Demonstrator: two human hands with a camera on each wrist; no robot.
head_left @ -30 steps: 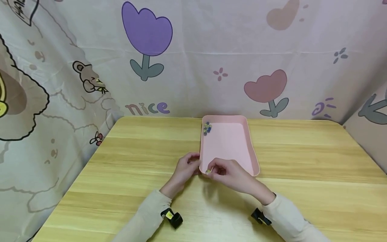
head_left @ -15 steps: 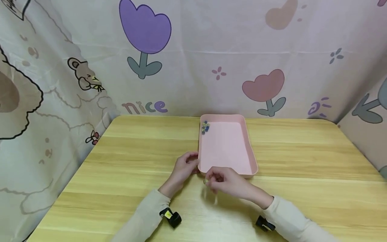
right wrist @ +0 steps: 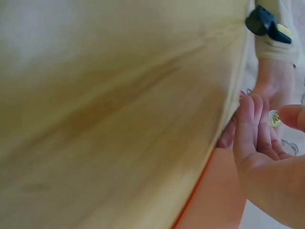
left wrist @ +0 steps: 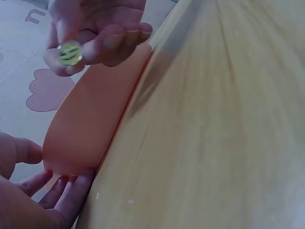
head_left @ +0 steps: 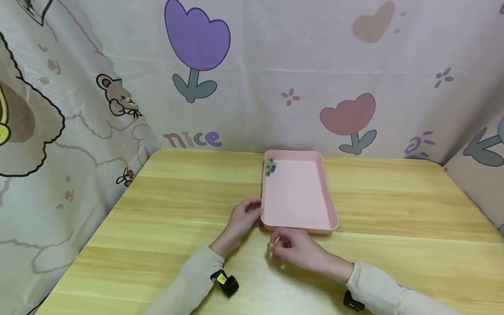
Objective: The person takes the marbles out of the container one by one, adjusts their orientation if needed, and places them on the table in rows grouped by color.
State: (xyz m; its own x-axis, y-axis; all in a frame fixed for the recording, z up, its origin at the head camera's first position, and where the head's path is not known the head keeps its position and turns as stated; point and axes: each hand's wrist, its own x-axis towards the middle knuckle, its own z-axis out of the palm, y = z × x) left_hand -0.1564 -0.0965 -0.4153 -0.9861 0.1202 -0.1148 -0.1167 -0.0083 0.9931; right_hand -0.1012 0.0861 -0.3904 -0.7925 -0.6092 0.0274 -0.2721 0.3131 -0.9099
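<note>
My right hand (head_left: 297, 249) pinches a clear glass marble (head_left: 270, 246) with yellow in it, between thumb and index fingertips, just in front of the pink tray (head_left: 301, 194). In the left wrist view, dark streaks show in the marble (left wrist: 70, 53). My left hand (head_left: 243, 218) holds the tray's near left corner, thumb at the rim and fingers against the outer side; parts of those fingers are hidden. Several blue and yellowish marbles (head_left: 271, 167) lie grouped in the tray's far left corner.
The tray stands on a wood-grain table (head_left: 189, 188), near its far edge. Behind the table hangs a printed cloth (head_left: 260, 48), with another cloth along the left side. Each sleeve carries a black wrist camera (head_left: 228, 284).
My right hand has drawn back from over the tray's near rim toward me, still pinching the marble. The left hand stays at the tray corner. The head view shifts slightly.
</note>
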